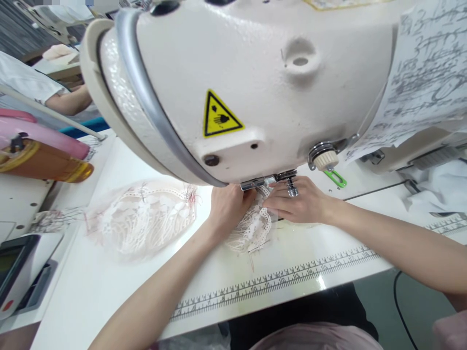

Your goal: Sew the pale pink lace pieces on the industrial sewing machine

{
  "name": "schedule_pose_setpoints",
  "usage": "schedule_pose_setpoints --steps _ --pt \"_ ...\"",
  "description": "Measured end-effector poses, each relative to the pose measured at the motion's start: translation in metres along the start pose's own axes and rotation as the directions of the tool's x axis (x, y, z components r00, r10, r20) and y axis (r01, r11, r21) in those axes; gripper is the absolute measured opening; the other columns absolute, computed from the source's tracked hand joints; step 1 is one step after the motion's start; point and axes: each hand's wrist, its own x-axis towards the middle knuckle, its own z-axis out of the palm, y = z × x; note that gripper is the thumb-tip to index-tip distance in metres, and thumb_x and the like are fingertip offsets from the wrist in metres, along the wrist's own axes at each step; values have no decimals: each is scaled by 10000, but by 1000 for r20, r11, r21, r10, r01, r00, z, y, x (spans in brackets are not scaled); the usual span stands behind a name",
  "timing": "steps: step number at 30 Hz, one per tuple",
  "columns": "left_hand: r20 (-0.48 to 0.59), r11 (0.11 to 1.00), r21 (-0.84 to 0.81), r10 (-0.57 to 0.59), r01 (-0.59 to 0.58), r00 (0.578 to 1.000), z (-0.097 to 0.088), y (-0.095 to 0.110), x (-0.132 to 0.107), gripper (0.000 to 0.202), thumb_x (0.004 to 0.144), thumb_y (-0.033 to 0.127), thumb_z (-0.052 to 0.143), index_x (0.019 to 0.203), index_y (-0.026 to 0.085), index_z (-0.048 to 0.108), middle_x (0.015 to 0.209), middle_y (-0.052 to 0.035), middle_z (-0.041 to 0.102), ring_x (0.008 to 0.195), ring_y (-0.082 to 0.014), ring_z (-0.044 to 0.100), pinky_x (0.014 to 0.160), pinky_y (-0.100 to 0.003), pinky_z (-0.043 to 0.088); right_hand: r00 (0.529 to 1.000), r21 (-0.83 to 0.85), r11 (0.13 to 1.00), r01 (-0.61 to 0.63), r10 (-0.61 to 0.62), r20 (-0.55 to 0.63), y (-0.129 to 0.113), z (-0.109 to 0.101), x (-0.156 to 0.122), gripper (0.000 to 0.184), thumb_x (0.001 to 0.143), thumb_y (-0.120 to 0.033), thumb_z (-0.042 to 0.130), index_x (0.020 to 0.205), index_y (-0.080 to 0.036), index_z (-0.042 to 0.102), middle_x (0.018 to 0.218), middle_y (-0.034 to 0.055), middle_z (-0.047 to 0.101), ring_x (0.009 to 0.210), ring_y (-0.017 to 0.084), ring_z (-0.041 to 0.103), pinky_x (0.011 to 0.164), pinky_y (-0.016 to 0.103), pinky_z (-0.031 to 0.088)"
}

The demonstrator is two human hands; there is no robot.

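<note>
A white lace piece [251, 228] with a scalloped, holed trim lies under the head of a sewing machine [233, 73]. My left hand [228, 209] rests on its left side; the machine head hides most of the fingers, so their grip does not show. From the right, my right hand [301, 199] has its fingertips closed on the lace's trimmed edge, just below the presser parts [270, 181]. The needle area is hidden. A second lace piece [149, 218], blurred, with red and dark thread ends, lies flat to the left.
A printed ruler [273, 282] runs along the table's front edge. Right of the machine's thread tension knob [324, 159] lies a green thread snipper [335, 178]. At left are an amber bottle [47, 160], a pink container [51, 133] and a control panel [22, 272]. Another person's arm [69, 99] shows behind.
</note>
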Motion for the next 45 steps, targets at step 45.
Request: schedule_pose_setpoints --steps 45 --pt "-117 858 -510 1 -61 993 -3 -11 -11 126 883 202 493 828 206 605 974 -7 637 845 -195 608 820 -386 438 685 -569 617 -543 718 125 -23 -72 -31 447 815 -65 365 1194 -145 588 929 84 669 678 152 568 495 244 294"
